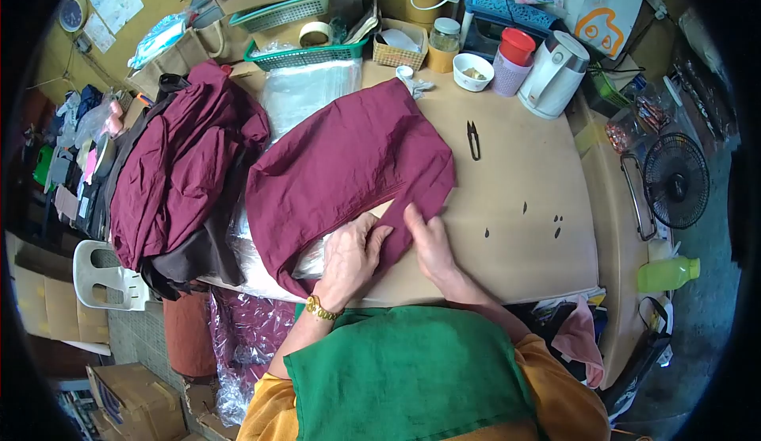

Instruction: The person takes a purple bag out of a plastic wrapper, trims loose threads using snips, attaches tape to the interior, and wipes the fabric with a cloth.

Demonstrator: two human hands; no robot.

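Observation:
A maroon garment point(341, 147) lies partly folded on the table in front of me, its lower part bent into a loop with an opening. My left hand point(351, 255), with a gold watch point(323, 308) at the wrist, pinches the fabric near the opening. To its right, my right hand point(432, 247) grips the garment's lower right edge, thumb on top and the other fingers mostly hidden. Both hands are close together near the table's front edge. Black thread snips point(474, 141) lie to the right of the garment.
More maroon and dark garments point(178, 171) are heaped at the left. Clear plastic bags point(309, 92) lie under and behind the garment. A kettle point(553, 74), a white bowl point(473, 73), a jar point(444, 44) and baskets point(305, 59) line the back. Small dark marks point(557, 223) dot the right side.

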